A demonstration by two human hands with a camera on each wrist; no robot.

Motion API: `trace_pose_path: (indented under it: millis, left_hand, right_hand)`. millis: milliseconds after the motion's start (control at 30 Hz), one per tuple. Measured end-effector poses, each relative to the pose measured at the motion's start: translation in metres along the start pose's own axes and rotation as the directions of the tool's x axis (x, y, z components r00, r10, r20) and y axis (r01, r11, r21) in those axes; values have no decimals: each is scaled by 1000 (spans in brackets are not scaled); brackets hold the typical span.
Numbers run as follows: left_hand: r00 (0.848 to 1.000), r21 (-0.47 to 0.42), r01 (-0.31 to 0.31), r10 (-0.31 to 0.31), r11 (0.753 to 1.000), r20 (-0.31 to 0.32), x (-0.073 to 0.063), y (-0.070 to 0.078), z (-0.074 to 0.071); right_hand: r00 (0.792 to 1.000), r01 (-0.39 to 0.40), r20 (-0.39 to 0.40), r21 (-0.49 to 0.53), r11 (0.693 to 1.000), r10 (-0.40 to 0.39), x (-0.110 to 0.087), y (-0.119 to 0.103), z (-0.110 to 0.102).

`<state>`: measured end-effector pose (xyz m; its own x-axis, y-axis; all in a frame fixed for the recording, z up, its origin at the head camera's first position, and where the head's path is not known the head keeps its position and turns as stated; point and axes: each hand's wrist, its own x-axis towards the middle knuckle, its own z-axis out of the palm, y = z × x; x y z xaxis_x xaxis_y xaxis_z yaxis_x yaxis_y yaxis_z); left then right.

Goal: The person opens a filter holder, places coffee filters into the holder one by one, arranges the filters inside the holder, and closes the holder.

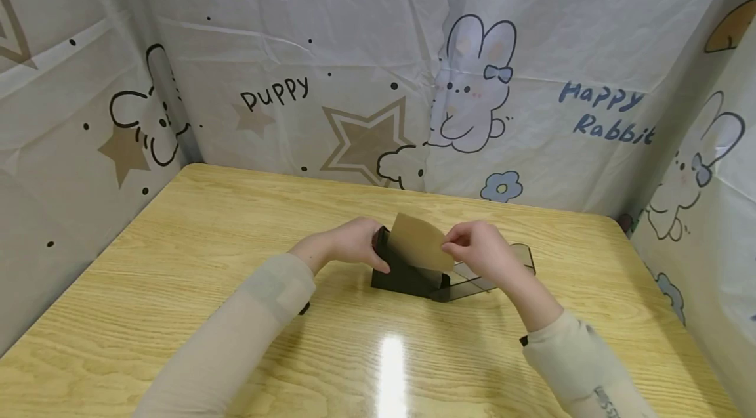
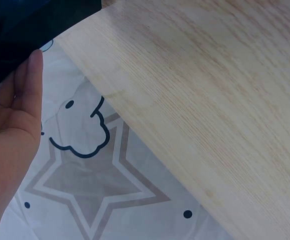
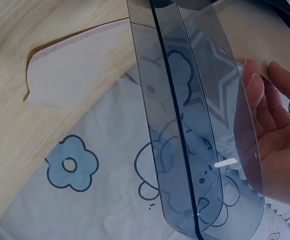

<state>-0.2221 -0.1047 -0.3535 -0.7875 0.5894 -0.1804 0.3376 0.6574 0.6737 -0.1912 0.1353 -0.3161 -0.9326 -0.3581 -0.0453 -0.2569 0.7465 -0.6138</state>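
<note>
A black box point(image 1: 401, 279) stands on the table with its smoky see-through lid point(image 1: 472, 288) swung out to the right. My left hand point(image 1: 351, 241) grips the box's left end, thumb on the near side; the left wrist view shows fingers point(image 2: 31, 80) along the dark wall point(image 2: 40, 25). Between thumb and fingertips, my right hand point(image 1: 481, 247) pinches the right edge of a brown paper coffee filter point(image 1: 419, 241). That filter rises tilted over the box, its lower part behind the near wall. In the right wrist view, the lid point(image 3: 199, 125) partly covers the hand point(image 3: 279, 140).
Another coffee filter point(image 3: 75, 70) with a crimped edge lies on the table beyond the lid in the right wrist view. The wooden table point(image 1: 236, 208) meets a printed cloth point(image 1: 354, 77) at its back and sides. A small dark object point(image 1: 304, 308) shows beside the left sleeve.
</note>
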Motion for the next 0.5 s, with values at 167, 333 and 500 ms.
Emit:
trace_pose_path:
  millis: [167, 333, 500]
  left_hand:
    - [1000, -1, -6, 6, 1000, 0, 1, -1, 0]
    - [1000, -5, -1, 1, 1000, -2, 0, -1, 0]
    - [1000, -12, 2, -2, 1000, 1, -1, 0, 0]
  right_hand:
    - [1000, -17, 8, -13, 1000, 17, 2, 2, 4]
    - [1000, -3, 11, -25, 1000, 3, 3, 5, 8]
    - [1000, 2, 16, -33, 999, -1, 3, 5, 13]
